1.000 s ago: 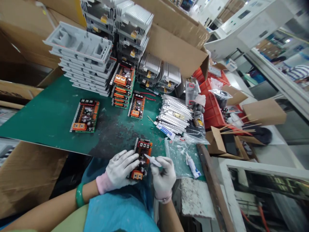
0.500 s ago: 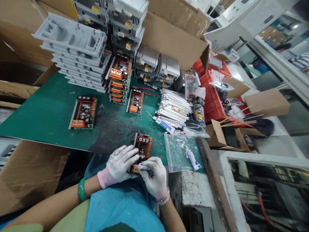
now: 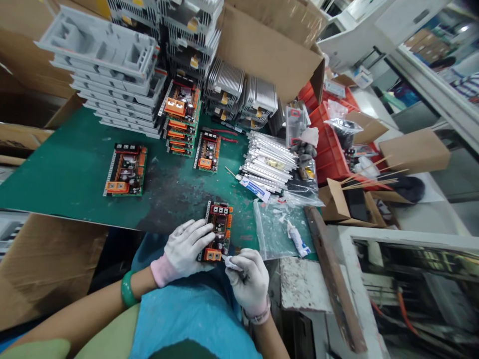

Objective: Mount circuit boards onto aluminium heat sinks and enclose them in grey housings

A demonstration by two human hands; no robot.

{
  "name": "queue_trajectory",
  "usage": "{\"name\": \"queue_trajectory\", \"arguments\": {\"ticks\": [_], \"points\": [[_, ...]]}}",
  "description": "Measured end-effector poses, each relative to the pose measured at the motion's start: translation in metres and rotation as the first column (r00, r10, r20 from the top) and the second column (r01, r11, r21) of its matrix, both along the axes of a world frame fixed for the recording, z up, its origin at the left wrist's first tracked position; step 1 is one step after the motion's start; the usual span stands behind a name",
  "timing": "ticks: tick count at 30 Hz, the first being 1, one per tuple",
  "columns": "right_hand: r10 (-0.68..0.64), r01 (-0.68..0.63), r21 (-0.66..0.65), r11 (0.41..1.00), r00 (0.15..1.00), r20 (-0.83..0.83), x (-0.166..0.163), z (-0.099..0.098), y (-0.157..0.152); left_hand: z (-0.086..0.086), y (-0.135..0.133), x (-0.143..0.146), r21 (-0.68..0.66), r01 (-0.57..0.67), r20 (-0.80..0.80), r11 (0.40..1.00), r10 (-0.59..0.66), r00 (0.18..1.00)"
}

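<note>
Gloved left hand (image 3: 187, 247) pins a circuit board (image 3: 220, 230) on the green tabletop (image 3: 71, 192); right hand (image 3: 247, 280), gripping a white tube (image 3: 232, 264), has drawn back below the board's orange connector (image 3: 212, 255).

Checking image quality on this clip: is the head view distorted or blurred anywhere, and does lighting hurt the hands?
Head view: wide-angle distortion bends the edges, so the stacked grey plastic trays lean and the white frame curves. Head view: lighting is even, with no harsh shadow on the left hand or right hand, and the circuit board looks reasonably sharp.
</note>
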State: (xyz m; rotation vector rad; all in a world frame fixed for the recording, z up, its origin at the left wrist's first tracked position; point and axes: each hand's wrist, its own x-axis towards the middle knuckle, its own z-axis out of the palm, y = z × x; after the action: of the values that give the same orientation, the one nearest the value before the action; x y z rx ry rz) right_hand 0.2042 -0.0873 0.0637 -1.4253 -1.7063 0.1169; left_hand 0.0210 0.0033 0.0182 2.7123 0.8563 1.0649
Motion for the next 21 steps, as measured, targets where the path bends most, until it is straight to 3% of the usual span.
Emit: {"name": "queue_trajectory", "arguments": {"ticks": [8,17,21], "points": [[0.079,-0.078,0.038,0.996,0.997,-0.007,-0.004,-0.004,-0.013,0.002,-0.001,0.000,-0.020,-0.008,-0.016,1.000,0.008,1.000],[0.303,-0.343,0.093,0.935,0.905,0.298,-0.027,0.013,0.008,0.004,-0.001,0.000,-0.025,-0.020,-0.021,0.999,0.019,1.000],[0.270,-0.319,0.065,0.945,0.879,0.393,-0.034,0.015,0.016,0.002,-0.001,-0.001,-0.014,-0.006,-0.056,1.000,0.005,0.998]]}}
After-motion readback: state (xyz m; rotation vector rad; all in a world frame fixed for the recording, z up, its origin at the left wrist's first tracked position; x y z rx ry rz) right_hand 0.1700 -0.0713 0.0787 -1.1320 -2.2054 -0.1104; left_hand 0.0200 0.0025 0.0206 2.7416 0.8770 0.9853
